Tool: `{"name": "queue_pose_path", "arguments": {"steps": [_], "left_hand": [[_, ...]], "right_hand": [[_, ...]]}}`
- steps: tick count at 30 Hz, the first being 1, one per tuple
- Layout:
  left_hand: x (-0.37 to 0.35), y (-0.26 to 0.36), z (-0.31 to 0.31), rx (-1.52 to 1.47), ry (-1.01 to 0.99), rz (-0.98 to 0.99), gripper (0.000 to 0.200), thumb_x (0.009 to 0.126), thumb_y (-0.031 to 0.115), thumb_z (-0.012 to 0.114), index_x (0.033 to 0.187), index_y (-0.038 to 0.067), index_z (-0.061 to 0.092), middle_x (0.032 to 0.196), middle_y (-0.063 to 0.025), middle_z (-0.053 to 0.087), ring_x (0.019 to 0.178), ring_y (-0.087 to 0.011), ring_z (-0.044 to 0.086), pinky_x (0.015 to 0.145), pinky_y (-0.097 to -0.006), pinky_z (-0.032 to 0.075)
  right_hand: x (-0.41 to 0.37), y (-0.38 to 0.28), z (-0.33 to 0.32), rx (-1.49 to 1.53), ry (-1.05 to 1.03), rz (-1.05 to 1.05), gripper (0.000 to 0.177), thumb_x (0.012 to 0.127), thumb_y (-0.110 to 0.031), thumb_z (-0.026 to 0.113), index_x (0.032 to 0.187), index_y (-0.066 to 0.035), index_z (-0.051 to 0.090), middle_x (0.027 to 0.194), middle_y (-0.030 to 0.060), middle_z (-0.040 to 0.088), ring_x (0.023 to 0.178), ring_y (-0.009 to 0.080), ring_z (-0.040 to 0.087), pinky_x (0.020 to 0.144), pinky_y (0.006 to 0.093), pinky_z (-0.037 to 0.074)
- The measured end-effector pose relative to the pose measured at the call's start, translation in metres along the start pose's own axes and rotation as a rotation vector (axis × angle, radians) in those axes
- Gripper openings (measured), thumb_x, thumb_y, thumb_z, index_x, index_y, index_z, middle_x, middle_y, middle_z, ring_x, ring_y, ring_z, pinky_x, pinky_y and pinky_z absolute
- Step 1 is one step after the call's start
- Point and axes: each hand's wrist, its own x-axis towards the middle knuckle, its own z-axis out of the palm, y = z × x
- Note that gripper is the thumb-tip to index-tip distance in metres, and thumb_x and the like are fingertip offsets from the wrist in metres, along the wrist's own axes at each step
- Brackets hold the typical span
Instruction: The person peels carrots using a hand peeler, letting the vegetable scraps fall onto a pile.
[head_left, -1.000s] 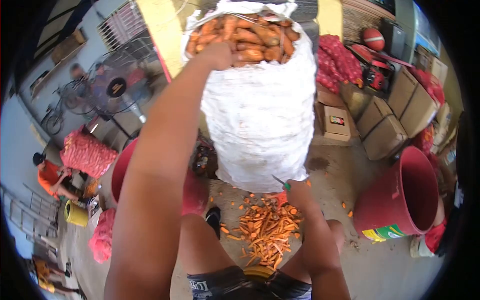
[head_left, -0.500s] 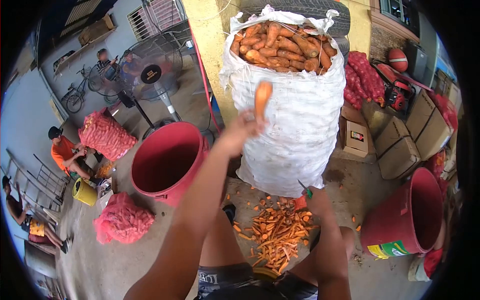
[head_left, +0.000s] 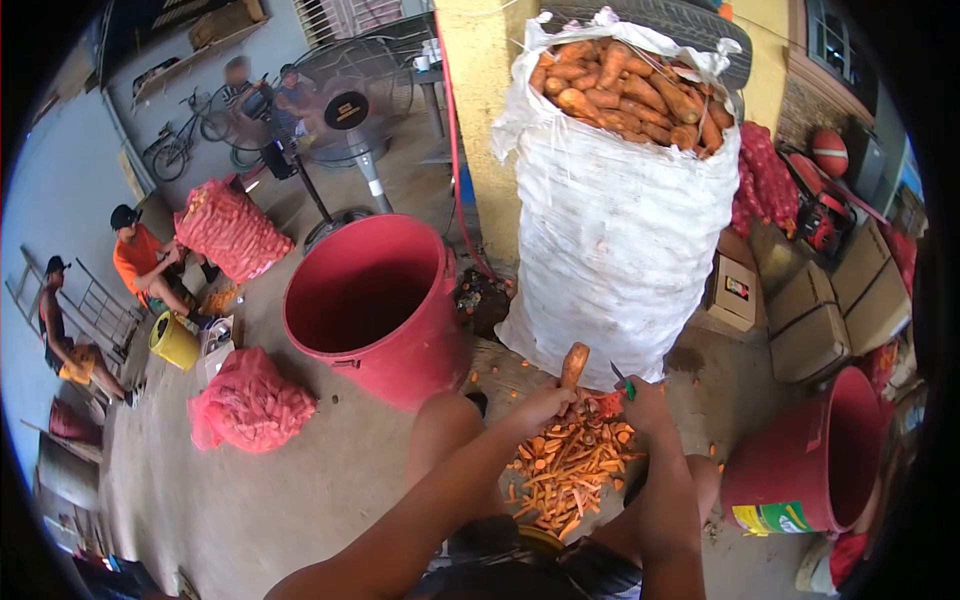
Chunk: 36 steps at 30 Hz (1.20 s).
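Observation:
My left hand (head_left: 547, 408) is closed around the lower end of a carrot (head_left: 574, 364), which points upward in front of the white sack. To its right, my right hand (head_left: 649, 404) grips a small green-handled knife (head_left: 628, 386), its blade tilted up and left, apart from the carrot. Below both hands lies a pile of orange carrot peelings and cut pieces (head_left: 572, 475) on the floor between my legs. A tall white woven sack (head_left: 620, 230) stands just ahead, its open top full of unpeeled carrots (head_left: 640, 95).
A large red bin (head_left: 375, 320) stands left of the sack, and another red bin (head_left: 800, 460) is at the right. Pink mesh sacks (head_left: 255, 405), fans (head_left: 347, 110) and a yellow bucket (head_left: 175, 342) are farther left. A person in orange (head_left: 140, 260) sits there. Cardboard boxes (head_left: 810, 325) line the right.
My left hand has come down and right with the carrot, from before the sack to beside the knife. The view has shifted, and my right hand still grips the knife.

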Motion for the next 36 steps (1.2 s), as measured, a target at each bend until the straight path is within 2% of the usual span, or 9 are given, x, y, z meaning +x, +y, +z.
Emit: {"name": "queue_pose_path", "arguments": {"steps": [4, 6, 12, 14, 16, 22, 30, 34, 36], "left_hand": [[0.002, -0.006, -0.002, -0.031, 0.017, 0.018, 0.015, 0.097, 0.016, 0.063, 0.105, 0.006, 0.055, 0.08, -0.0029, 0.06, 0.066, -0.0155, 0.061, 0.057, -0.0334, 0.046], [0.005, -0.015, 0.002, 0.024, 0.124, -0.006, 0.014, 0.097, 0.017, 0.064, 0.1, 0.006, 0.056, 0.074, -0.002, 0.056, 0.06, -0.0148, 0.059, 0.053, -0.0328, 0.044], [-0.003, -0.01, 0.012, 0.093, 0.061, -0.01, 0.022, 0.097, 0.022, 0.069, 0.103, 0.006, 0.055, 0.075, -0.0006, 0.055, 0.06, -0.0125, 0.056, 0.052, -0.0293, 0.045], [-0.002, -0.015, 0.014, 0.09, 0.056, -0.008, 0.024, 0.097, 0.023, 0.07, 0.105, 0.006, 0.055, 0.075, 0.0, 0.055, 0.061, -0.0119, 0.055, 0.052, -0.0295, 0.046], [0.005, -0.02, 0.013, 0.07, 0.101, 0.062, 0.025, 0.097, 0.024, 0.071, 0.106, 0.007, 0.055, 0.077, 0.0008, 0.055, 0.061, -0.0111, 0.054, 0.054, -0.0297, 0.046], [0.008, -0.022, 0.012, 0.107, 0.095, 0.054, 0.017, 0.1, 0.019, 0.067, 0.106, 0.008, 0.054, 0.078, 0.0017, 0.052, 0.064, -0.01, 0.051, 0.058, -0.0293, 0.044], [0.011, -0.027, 0.009, -0.016, 0.044, -0.001, 0.012, 0.099, 0.011, 0.063, 0.103, 0.009, 0.052, 0.078, 0.0007, 0.05, 0.062, -0.0098, 0.045, 0.055, -0.0283, 0.037], [0.005, -0.023, 0.013, 0.02, 0.026, -0.021, 0.011, 0.098, 0.009, 0.061, 0.102, 0.009, 0.051, 0.078, 0.002, 0.049, 0.06, -0.0083, 0.042, 0.053, -0.0262, 0.035], [0.003, -0.026, 0.013, 0.009, 0.011, -0.035, 0.011, 0.098, 0.009, 0.061, 0.102, 0.009, 0.051, 0.078, 0.0024, 0.049, 0.059, -0.0076, 0.041, 0.053, -0.0256, 0.034]], "right_hand": [[-0.004, -0.007, 0.008, -0.065, -0.03, 0.006, 0.028, 0.093, -0.017, 0.069, 0.121, -0.014, 0.071, 0.099, 0.0218, 0.074, 0.099, 0.0424, 0.07, 0.088, 0.0505, 0.055], [-0.01, -0.011, 0.013, -0.076, -0.007, -0.061, 0.03, 0.093, -0.018, 0.068, 0.123, -0.016, 0.069, 0.101, 0.0233, 0.073, 0.1, 0.0441, 0.07, 0.088, 0.0531, 0.055], [-0.023, -0.042, 0.018, -0.089, -0.043, -0.022, 0.033, 0.09, -0.018, 0.066, 0.123, -0.013, 0.068, 0.102, 0.0279, 0.072, 0.1, 0.0479, 0.068, 0.086, 0.0583, 0.054], [-0.022, -0.046, 0.023, -0.15, -0.02, -0.022, 0.033, 0.087, -0.017, 0.066, 0.119, -0.006, 0.067, 0.098, 0.027, 0.073, 0.1, 0.0466, 0.07, 0.087, 0.0548, 0.056], [-0.016, -0.041, 0.029, -0.127, -0.023, -0.011, 0.032, 0.087, -0.017, 0.066, 0.117, -0.006, 0.067, 0.098, 0.027, 0.073, 0.099, 0.0461, 0.07, 0.087, 0.0546, 0.056], [-0.01, -0.039, 0.036, -0.146, -0.004, -0.009, 0.03, 0.089, -0.018, 0.065, 0.117, -0.005, 0.066, 0.105, 0.0258, 0.073, 0.1, 0.0439, 0.071, 0.088, 0.0529, 0.055], [-0.017, -0.057, 0.04, -0.226, -0.156, -0.005, 0.031, 0.092, -0.015, 0.062, 0.119, 0.0, 0.063, 0.112, 0.0265, 0.072, 0.107, 0.0446, 0.07, 0.093, 0.0523, 0.056], [-0.018, -0.047, 0.045, -0.318, -0.077, -0.035, 0.031, 0.093, -0.015, 0.061, 0.119, 0.003, 0.062, 0.116, 0.0264, 0.071, 0.106, 0.0441, 0.071, 0.092, 0.0514, 0.058], [-0.009, -0.036, 0.043, -0.309, -0.092, 0.057, 0.042, 0.087, -0.016, 0.071, 0.122, 0.003, 0.058, 0.114, 0.0255, 0.071, 0.106, 0.045, 0.071, 0.088, 0.0527, 0.059]]}}
